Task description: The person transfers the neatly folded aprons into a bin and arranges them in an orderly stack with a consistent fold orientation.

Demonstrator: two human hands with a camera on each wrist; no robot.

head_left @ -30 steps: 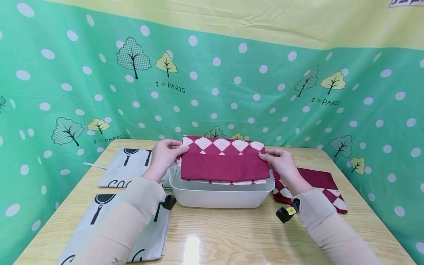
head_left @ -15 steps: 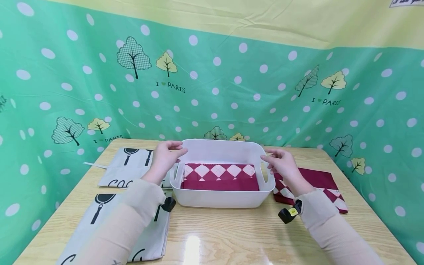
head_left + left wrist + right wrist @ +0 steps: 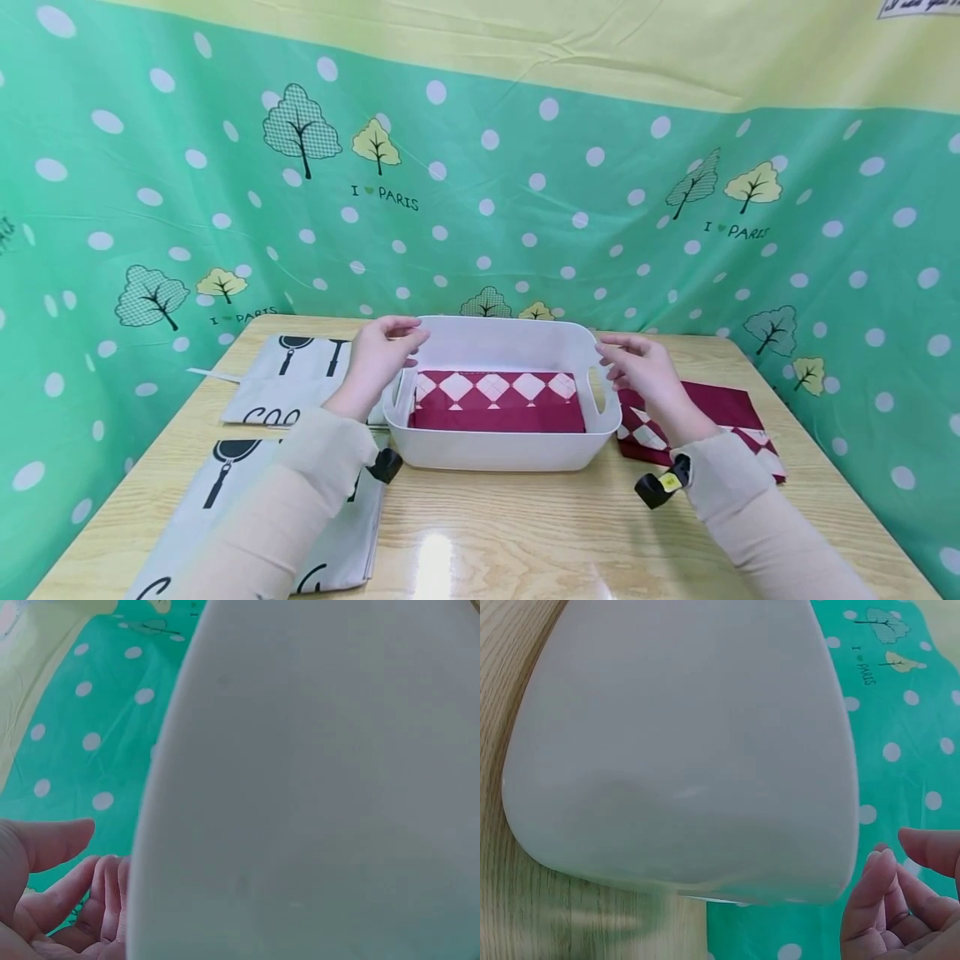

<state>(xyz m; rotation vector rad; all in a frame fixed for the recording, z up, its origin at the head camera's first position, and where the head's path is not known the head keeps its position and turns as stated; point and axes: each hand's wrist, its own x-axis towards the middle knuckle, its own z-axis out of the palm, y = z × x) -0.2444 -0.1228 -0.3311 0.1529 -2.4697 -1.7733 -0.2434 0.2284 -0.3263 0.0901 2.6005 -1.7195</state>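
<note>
Left hand (image 3: 377, 357): empty, fingers loosely bent, by the left end of the bin (image 3: 502, 451) | right hand (image 3: 647, 372): likewise, by its right end | red cloth (image 3: 498, 417): folded, lying inside the bin
</note>
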